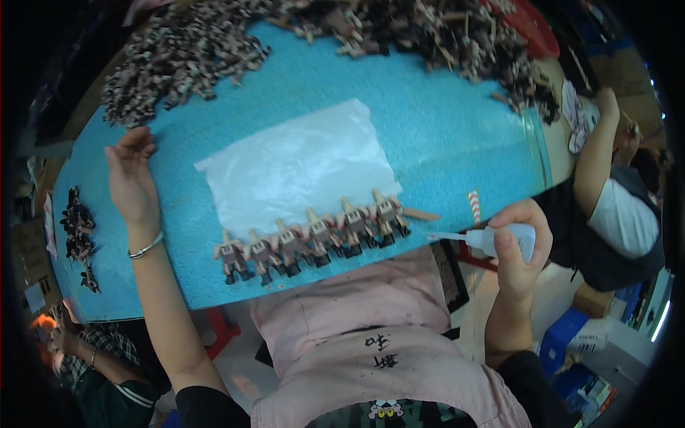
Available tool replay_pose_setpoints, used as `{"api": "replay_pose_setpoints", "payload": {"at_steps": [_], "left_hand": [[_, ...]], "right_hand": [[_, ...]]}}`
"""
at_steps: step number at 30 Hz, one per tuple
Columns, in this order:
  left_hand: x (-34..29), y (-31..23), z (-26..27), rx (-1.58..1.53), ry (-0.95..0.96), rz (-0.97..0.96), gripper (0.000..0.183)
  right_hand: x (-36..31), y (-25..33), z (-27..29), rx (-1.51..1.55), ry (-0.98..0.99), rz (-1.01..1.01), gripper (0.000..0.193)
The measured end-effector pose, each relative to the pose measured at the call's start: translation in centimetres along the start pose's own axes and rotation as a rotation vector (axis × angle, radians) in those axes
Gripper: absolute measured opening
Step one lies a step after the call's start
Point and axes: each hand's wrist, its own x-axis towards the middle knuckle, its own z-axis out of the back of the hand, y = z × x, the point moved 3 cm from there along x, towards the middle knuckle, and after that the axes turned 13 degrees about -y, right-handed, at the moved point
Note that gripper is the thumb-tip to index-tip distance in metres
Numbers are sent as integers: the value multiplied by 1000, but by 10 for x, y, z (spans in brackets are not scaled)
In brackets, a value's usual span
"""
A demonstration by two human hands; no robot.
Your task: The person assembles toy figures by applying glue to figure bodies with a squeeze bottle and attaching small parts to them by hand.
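My right hand is wrapped round a small white squeeze bottle with a long thin nozzle. The nozzle points left, toward a row of small toy figures. Several of these figures lie side by side along the near table edge, with grey-brown bodies, dark feet and pale pegs at the top. Their upper ends rest on a white sheet. Beside the far-left heap of small figure parts, my left hand has its palm turned up and its fingers loosely bent, with nothing visible in it.
The table is blue. Dark and tan parts are heaped at the far side, near a red tray. A smaller dark cluster lies at left. A striped strip sits near the bottle. Other people are at both sides.
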Motion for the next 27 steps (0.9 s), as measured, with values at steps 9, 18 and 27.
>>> {"api": "replay_pose_setpoints", "payload": {"at_steps": [9, 18, 27], "left_hand": [[-15, 5, -10, -35, -46, -25, 53], [-16, -9, -23, 120, -67, -27, 45], [-15, -10, -26, 119, -29, 10, 43]], "right_hand": [[61, -21, -17, 268, -97, -226, 38], [228, 41, -240, 194, 214, 151, 39], [307, 21, -370, -235, -1, 479, 37]]}}
